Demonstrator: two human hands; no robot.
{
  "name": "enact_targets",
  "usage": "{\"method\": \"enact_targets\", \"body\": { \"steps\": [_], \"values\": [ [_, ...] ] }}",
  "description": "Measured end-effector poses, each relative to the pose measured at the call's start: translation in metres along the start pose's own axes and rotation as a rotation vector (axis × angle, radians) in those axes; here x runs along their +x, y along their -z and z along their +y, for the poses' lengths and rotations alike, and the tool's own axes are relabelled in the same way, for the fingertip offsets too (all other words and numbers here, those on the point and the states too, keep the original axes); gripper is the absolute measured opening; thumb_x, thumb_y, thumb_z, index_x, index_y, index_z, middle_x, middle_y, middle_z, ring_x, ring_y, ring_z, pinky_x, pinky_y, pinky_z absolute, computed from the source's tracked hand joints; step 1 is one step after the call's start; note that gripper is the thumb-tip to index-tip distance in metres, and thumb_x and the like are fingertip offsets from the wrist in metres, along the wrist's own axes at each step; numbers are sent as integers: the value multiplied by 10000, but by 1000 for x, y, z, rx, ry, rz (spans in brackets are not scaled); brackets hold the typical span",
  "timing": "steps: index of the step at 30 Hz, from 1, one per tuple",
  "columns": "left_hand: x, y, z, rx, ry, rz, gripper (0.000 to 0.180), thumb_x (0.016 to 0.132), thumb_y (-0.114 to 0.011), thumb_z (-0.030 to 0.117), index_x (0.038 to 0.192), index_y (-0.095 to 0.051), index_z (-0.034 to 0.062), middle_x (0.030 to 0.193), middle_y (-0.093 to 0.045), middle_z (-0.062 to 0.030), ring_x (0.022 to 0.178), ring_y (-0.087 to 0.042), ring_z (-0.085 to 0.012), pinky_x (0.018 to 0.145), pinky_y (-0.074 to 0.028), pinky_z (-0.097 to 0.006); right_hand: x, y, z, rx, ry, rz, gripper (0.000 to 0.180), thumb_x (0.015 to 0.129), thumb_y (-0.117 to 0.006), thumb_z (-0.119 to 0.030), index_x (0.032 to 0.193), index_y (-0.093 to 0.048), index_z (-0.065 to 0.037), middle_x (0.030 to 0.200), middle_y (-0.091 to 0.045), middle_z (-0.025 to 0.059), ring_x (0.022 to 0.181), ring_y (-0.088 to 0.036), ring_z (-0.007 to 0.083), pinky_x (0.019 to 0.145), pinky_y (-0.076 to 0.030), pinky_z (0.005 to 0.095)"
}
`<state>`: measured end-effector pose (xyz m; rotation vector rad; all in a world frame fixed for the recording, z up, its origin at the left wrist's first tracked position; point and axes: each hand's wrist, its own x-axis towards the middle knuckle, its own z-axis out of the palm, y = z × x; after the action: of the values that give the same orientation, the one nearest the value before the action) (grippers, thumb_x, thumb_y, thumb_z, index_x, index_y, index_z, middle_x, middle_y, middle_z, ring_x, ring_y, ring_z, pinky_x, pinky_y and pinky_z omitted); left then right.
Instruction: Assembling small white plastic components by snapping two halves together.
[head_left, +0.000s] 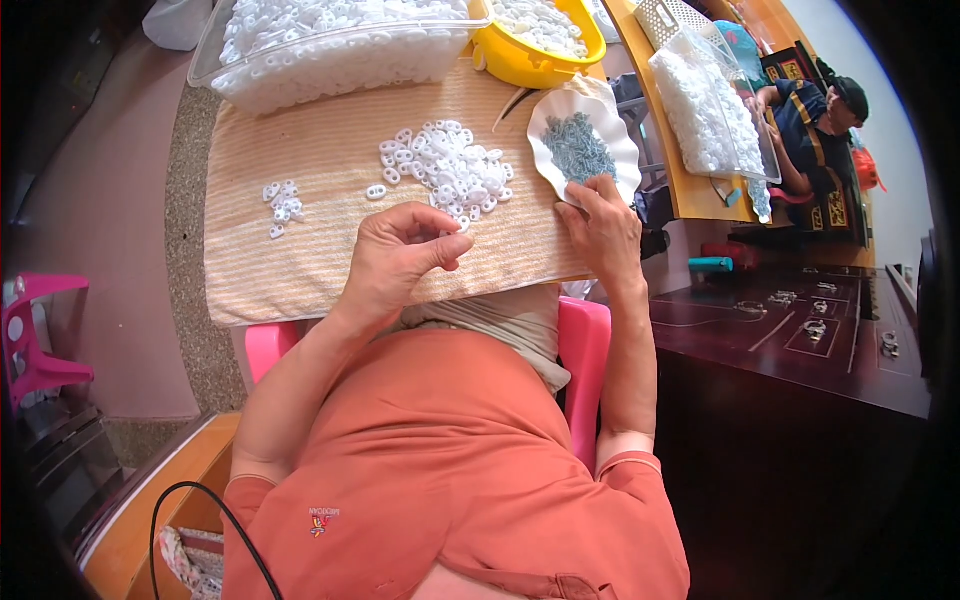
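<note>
My left hand point(408, 250) is closed in a pinch just in front of a pile of white oval plastic pieces with two holes point(450, 165). One such white piece point(463, 225) shows at its thumb and fingertip. My right hand point(605, 228) reaches to the near rim of a white scalloped dish point(622, 160). Its fingers are drawn together at the edge of the small grey-blue pieces point(578, 147) in the dish; what they pinch, if anything, is too small to make out. A smaller group of white pieces point(286, 203) lies to the left on the striped cloth point(320, 260).
Behind the piles stand a clear bin point(340, 75) and a yellow basin point(540, 65), both full of white pieces. Dark tweezers point(512, 108) lie beside the dish. Across to the right, a person point(815, 125) sits at another table with a filled clear bin point(710, 120).
</note>
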<state>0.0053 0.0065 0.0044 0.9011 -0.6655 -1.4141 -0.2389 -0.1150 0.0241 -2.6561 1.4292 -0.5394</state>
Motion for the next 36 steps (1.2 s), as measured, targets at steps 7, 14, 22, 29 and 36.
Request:
{"method": "enact_targets", "body": {
  "steps": [7, 14, 22, 29, 36],
  "values": [
    [-1, -3, 3, 40, 41, 51, 148, 817, -731, 25, 947, -670, -11, 783, -663, -44, 694, -620, -98, 653, -518, -225, -8, -16, 2, 100, 19, 192, 136, 794, -704, -112, 917, -683, -58, 864, -606, 109, 687, -625, 286, 598, -491, 374],
    [-2, -3, 5, 18, 119, 33, 210, 876, -682, 77, 1047, -645, -39, 875, -666, -62, 755, -637, -108, 728, -548, -246, -14, -24, 5, 164, 77, 288, 116, 789, -699, -49, 901, -674, -31, 843, -597, 116, 657, -614, 288, 558, -484, 367],
    [-1, -4, 5, -61, 197, 16, 226, 913, -624, 64, 1110, -625, -46, 935, -662, -67, 811, -645, -108, 790, -561, -251, -16, -22, -18, 300, 88, 319, 54, 842, -658, 2, 892, -639, 14, 842, -574, 91, 643, -572, 163, 560, -469, 284],
    [-2, -4, 4, -80, 219, -7, 250, 910, -617, 38, 1142, -613, -53, 985, -669, -96, 864, -658, -126, 803, -563, -252, -24, -31, -67, 1090, -166, 6, 59, 883, -649, -19, 909, -643, 34, 888, -578, 32, 698, -544, 72, 607, -445, 206],
    [-4, -1, 1, -100, 225, -52, 242, 900, -627, 29, 1134, -614, -32, 1014, -671, -102, 879, -664, -143, 812, -562, -264, -25, -41, -79, 1438, -210, -102, 89, 911, -624, -39, 967, -632, 29, 899, -616, 45, 700, -604, 88, 627, -499, 208]
  ]
}}
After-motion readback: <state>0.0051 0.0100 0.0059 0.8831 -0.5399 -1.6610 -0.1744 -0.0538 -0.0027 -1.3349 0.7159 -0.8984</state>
